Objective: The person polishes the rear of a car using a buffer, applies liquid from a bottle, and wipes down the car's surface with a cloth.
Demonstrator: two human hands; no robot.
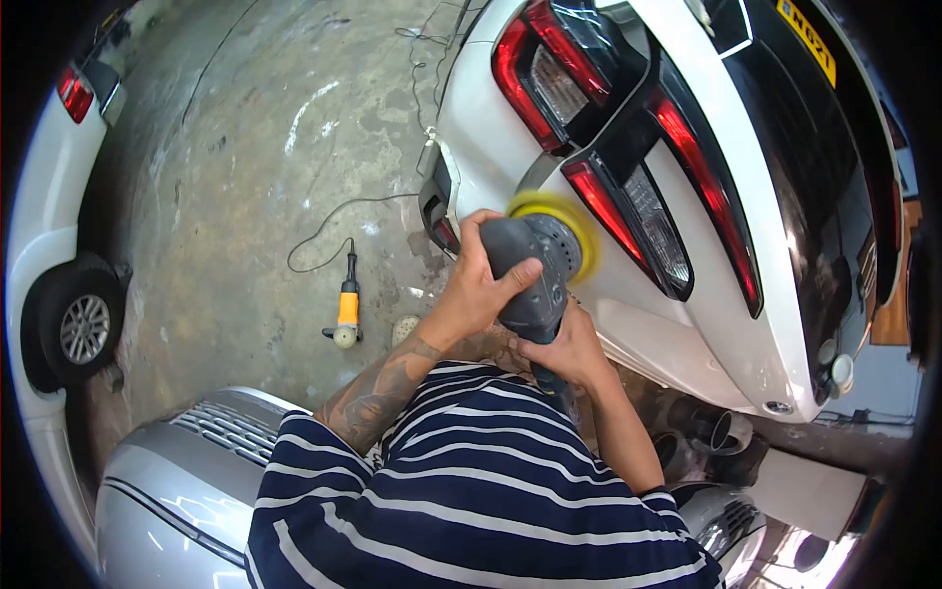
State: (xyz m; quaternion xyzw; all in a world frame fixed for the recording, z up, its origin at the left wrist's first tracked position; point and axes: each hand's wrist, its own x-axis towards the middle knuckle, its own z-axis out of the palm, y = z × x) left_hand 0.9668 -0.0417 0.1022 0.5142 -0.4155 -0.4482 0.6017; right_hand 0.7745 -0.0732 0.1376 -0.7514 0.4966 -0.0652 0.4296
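A dark grey car polisher [535,319] is in both my hands, its yellow pad [589,236] against the white body panel [530,167] beside the red and clear tail light [618,221]. The pad's rim is smeared, as if spinning. My left hand [483,285] wraps over the polisher's head, thumb across its top. Lower down, my right hand [569,346] is closed around the handle. Where the pad meets the paint is partly hidden by the tool.
A yellow and black corded power tool [347,309] lies on the concrete floor [245,196], its cable trailing towards the white car. A second white vehicle [49,226] stands at the left. Close behind me is a silver car [177,491]. Dark round objects [711,422] sit under the bumper.
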